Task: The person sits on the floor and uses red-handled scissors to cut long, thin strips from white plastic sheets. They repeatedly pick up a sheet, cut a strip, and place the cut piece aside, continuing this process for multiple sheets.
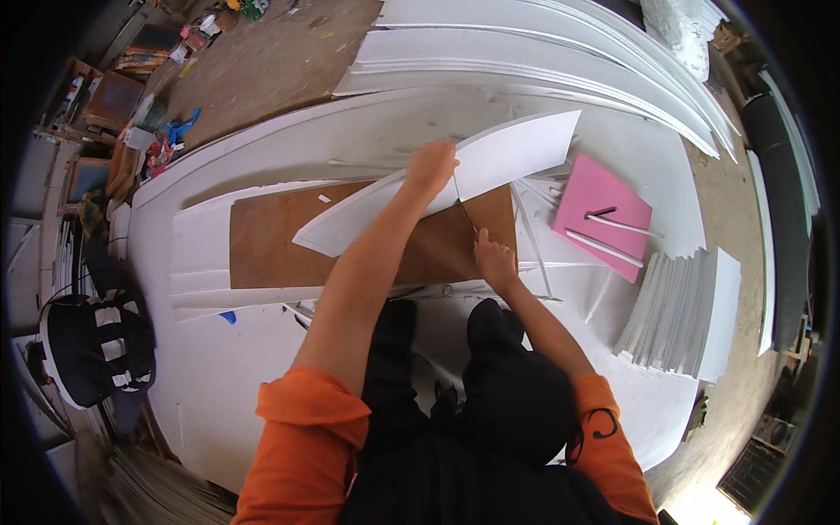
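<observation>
A long white board [529,149] is raised at a slant above a brown rectangular board [271,249]. My left hand [432,170] is closed on the white board near its middle, at the upper edge. My right hand [496,259] is wrapped around a slim knife [470,219]; its handle is mostly hidden in my fingers. The thin blade points up and left to the lower edge of the white board, where a dark line runs up the board toward my left hand. A small white scrap [325,199] lies on the brown board.
A pink board [604,206] with white strips on it lies to the right. Beside it stands a row of white panels [669,315]. Large white sheets [490,48] are stacked at the far side. A black bag [96,346] sits at the left.
</observation>
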`<state>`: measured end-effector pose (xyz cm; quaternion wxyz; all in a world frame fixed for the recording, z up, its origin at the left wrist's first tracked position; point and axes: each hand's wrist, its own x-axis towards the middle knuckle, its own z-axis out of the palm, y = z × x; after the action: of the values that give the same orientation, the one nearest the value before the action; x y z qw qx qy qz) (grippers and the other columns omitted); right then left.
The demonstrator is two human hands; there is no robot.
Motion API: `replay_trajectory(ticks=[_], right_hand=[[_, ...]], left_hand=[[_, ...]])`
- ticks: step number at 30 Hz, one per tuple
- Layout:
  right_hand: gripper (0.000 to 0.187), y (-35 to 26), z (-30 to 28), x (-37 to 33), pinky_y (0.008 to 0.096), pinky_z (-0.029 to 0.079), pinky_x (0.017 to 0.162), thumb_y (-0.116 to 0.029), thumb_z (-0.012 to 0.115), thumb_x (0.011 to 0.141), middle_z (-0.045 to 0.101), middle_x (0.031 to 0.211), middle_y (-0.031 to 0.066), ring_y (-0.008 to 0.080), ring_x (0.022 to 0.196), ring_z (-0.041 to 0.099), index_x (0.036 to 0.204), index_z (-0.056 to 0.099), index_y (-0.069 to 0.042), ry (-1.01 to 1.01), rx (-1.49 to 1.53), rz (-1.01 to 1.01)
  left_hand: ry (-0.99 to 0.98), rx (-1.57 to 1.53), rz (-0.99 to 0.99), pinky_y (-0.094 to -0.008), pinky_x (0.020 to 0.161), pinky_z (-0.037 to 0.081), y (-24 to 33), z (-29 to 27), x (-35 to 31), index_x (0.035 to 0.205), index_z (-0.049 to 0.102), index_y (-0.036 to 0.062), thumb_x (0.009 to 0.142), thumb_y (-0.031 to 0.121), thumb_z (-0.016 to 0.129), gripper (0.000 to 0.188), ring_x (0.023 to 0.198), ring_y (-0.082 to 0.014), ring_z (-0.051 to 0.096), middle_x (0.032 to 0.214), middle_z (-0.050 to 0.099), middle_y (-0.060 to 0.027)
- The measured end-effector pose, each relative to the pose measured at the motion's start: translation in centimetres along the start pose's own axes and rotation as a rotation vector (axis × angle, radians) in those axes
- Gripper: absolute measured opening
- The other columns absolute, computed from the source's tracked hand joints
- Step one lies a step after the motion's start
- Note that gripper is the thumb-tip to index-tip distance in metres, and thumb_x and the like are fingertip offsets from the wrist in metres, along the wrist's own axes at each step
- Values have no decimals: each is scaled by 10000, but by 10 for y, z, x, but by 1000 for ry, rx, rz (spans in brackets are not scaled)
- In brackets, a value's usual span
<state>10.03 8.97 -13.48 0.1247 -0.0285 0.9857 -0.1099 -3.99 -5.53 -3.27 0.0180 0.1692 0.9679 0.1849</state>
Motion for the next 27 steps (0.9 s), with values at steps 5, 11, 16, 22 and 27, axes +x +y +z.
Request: replay_trajectory(ticks=[5,11,16,22,27], right_hand=[[243,16,-8,-31,470,469,566,-304,388,858,594,664,182,361,630,594,945,380,-78,-11,90,28],[260,59,-34,-72,490,442,555,-337,374,863,578,648,200,385,616,574,957,391,-95,-50,164,116],[298,85,-98,-50,470,437,538,-362,374,863,558,600,193,378,612,574,912,416,-71,160,283,206],[246,35,-213,-20,268,388,398,-280,484,847,436,499,38,130,398,455,870,422,-43,348,995,-27],[245,-9,-283,-25,207,338,381,-192,594,782,448,603,4,74,458,426,908,450,-39,283,1326,-120]], left_hand=[[36,0,-61,-419,679,440,-21,-6,3,848,566,32,716,292,612,295,798,-322,564,785,595,-152],[204,24,-174,-383,647,447,-67,-33,-3,773,576,79,694,311,627,250,732,-271,588,681,610,-94],[400,-238,-348,-362,610,459,-26,-93,25,725,561,59,717,314,595,258,599,-249,602,624,608,-82],[445,-1018,-435,-384,617,503,2,-146,24,850,411,-61,699,278,618,425,547,-279,606,700,555,-178],[346,-1376,-475,-419,656,516,53,-141,-4,1010,259,-58,722,227,597,527,611,-323,610,848,488,-188]])
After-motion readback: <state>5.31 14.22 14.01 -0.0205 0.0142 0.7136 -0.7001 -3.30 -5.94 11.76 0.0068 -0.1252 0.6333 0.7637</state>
